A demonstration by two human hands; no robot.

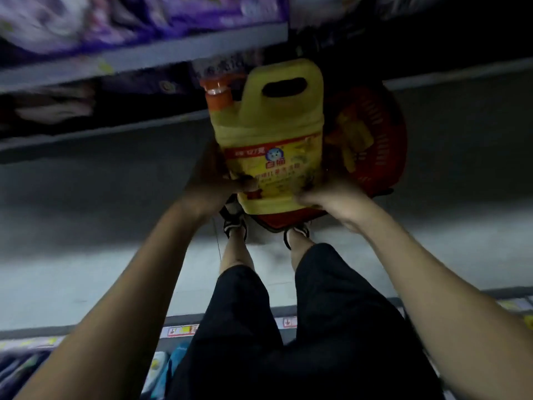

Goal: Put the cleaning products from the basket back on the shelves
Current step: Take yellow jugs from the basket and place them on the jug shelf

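A big yellow detergent jug with an orange cap and a built-in handle is held upright in mid-air in front of me. My left hand grips its lower left side, thumb across the label. My right hand holds its lower right corner. Behind and below the jug stands the red basket on the floor, with another yellow product inside it. The picture is blurred.
Grey shelves with purple packages run across the upper left. More shelf edges with price tags and packages lie behind my legs at the bottom. My feet stand by the basket on the grey floor.
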